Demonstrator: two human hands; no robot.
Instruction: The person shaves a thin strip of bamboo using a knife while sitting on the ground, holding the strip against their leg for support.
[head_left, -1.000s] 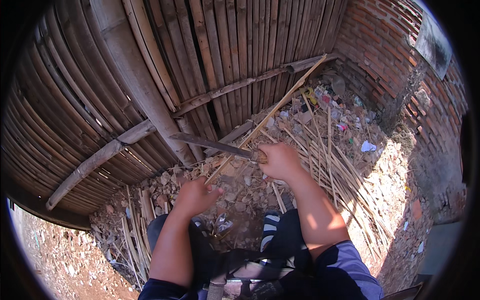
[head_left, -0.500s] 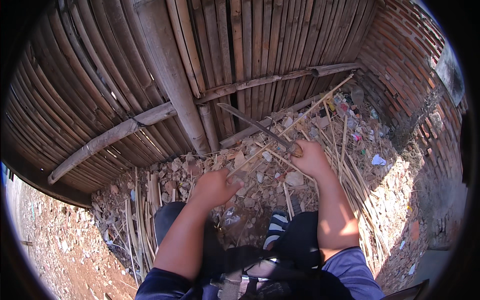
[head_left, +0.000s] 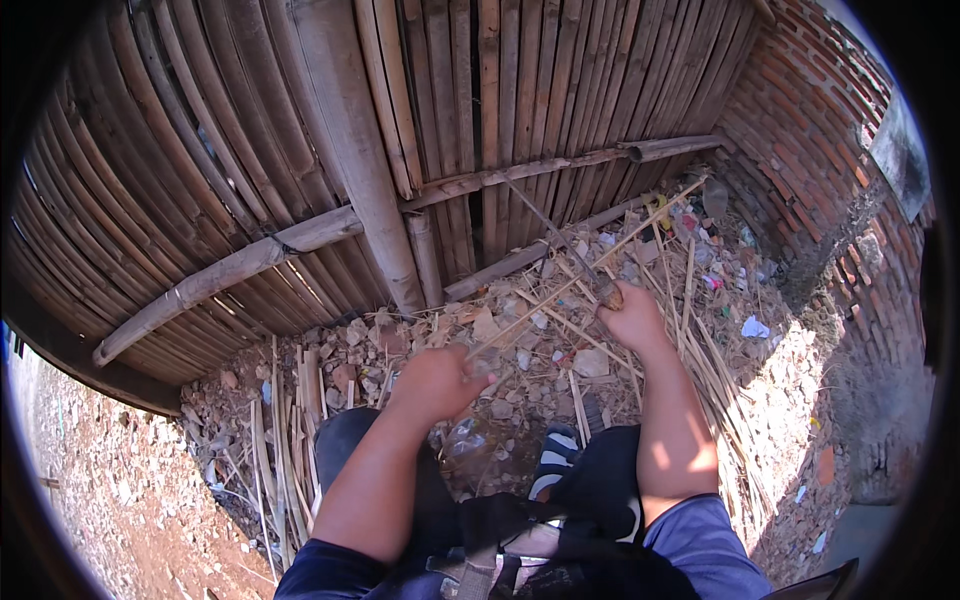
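Observation:
My left hand (head_left: 432, 384) is closed around the near end of a long thin bamboo strip (head_left: 645, 226). The strip slants away to the upper right, its far end close to the corner of the walls. In my right hand (head_left: 636, 320) is the handle of a long-bladed machete (head_left: 558, 238). Its narrow dark blade points up and left, crossing the strip in view; whether the two touch, I cannot tell.
Ahead stands a bamboo slat wall (head_left: 560, 90) with a thick post (head_left: 355, 150). A brick wall (head_left: 800, 150) rises at the right. Rubble (head_left: 590, 362) and litter cover the ground, with split bamboo strips (head_left: 735, 400) on the right and more strips (head_left: 283, 430) on the left.
The machete has swung to a steeper angle, its tip moving up and to the right. Both hands have shifted slightly right, the left still holding the bamboo strip.

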